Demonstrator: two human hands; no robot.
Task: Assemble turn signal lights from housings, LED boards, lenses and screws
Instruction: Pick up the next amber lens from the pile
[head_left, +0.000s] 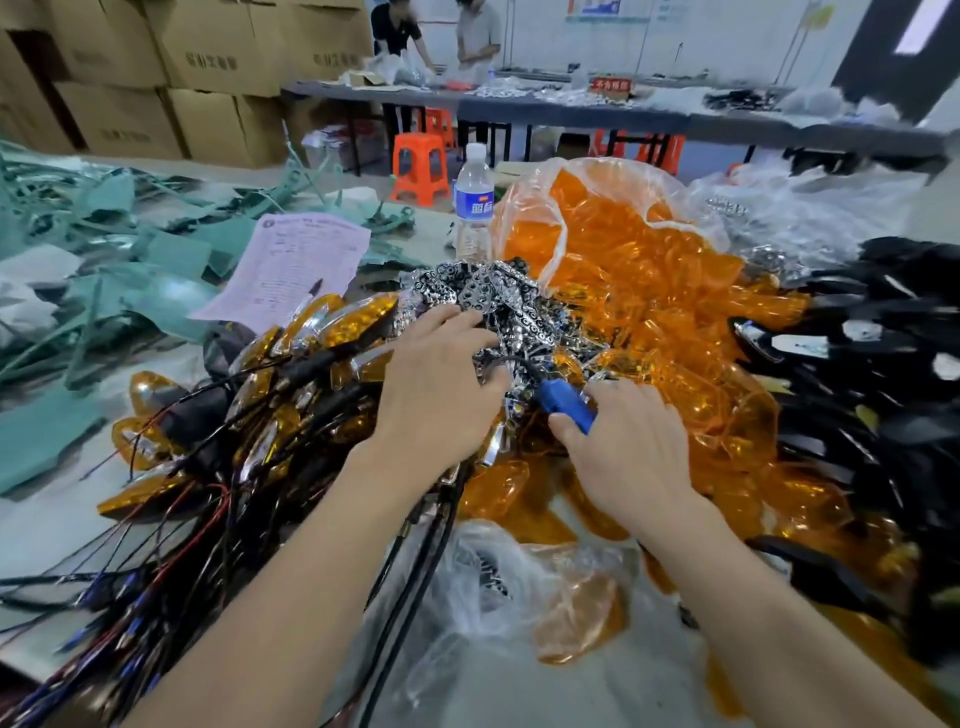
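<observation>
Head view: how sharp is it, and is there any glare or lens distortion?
Head view: hands and chrome LED boards fairly sharp; background people and frame edges smeared; glare on the orange lens bag; wide-angle bending at the far tables.

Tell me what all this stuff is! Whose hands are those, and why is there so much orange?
There's no machine here. The picture comes from a camera worn on a person's head, so you look down at their own two hands, just as they see them.

The left hand rests on a heap of shiny silver parts. The right hand holds a blue tool; I can't tell exactly what kind.

The orange things are clear plastic lenses, spilling out of a big bag. To the left lie finished lights with black and red wires. On the right is a pile of black housings. Behind the heap stand a water bottle and a pink paper form.

The person builds blinker lights for vehicles out of these pieces.
</observation>
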